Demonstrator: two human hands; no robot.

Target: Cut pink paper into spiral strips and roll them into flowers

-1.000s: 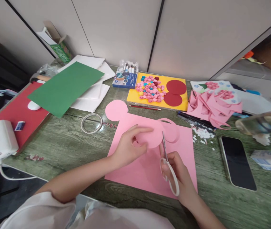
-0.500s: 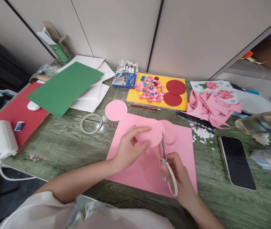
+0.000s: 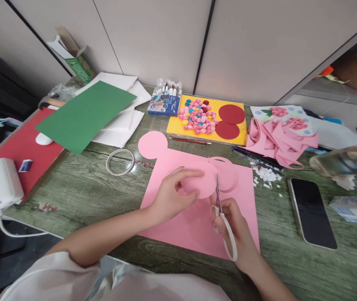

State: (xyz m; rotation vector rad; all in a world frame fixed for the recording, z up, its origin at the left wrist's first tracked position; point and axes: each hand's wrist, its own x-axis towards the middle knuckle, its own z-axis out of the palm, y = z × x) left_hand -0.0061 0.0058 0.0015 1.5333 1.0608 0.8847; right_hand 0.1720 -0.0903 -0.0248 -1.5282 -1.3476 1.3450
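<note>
A large pink paper sheet (image 3: 193, 228) lies on the green wood-grain table (image 3: 80, 188). My left hand (image 3: 168, 196) pinches a partly cut pink circle (image 3: 201, 184) lifted from that sheet. My right hand (image 3: 233, 225) grips white-handled scissors (image 3: 225, 221), whose blades point away from me and meet the circle's right edge. A finished pink circle (image 3: 152, 144) rests at the sheet's far left corner.
A tape ring (image 3: 120, 161) lies left of the sheet, a phone (image 3: 313, 213) to the right. Farther back are green paper (image 3: 86, 115), a marker box (image 3: 165, 102), a yellow board (image 3: 242, 136) with paper balls and red circles, a red pencil (image 3: 191, 141) and pink scraps (image 3: 278, 140).
The scissors have crept a little forward and right along the circle's edge. My left hand has turned the circle slightly. Nothing else has moved.
</note>
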